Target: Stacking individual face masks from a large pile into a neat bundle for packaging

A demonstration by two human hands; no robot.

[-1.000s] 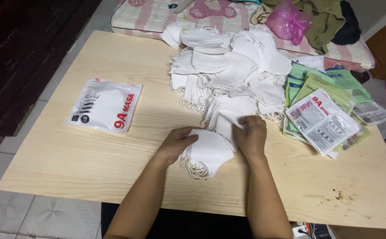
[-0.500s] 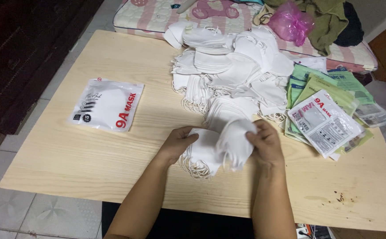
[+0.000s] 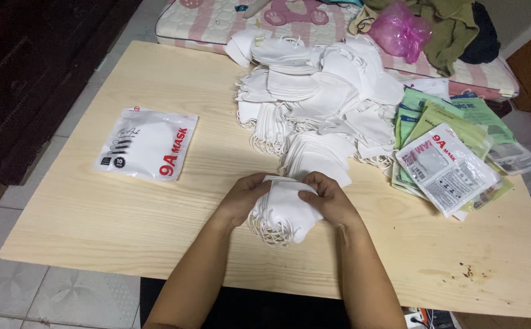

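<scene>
Both hands clasp a small stack of white masks [image 3: 284,210] at the desk's [image 3: 125,225] near edge: left hand [image 3: 241,198] steadying one side, right hand [image 3: 329,198] with fingers clenched over the top, squaring them. A loose pile [image 3: 320,91] lies beyond, a sealed pack [image 3: 147,143] to the left.

We see two bare forearms entering from the near edge, uncovered all the way down with no sleeve in view. The left hand [image 3: 241,198] and the right hand [image 3: 329,201] wear no gloves. We spot no ring on the fingers that show, and no watch or bracelet at either wrist. Our fingernails look short and plain.
</scene>
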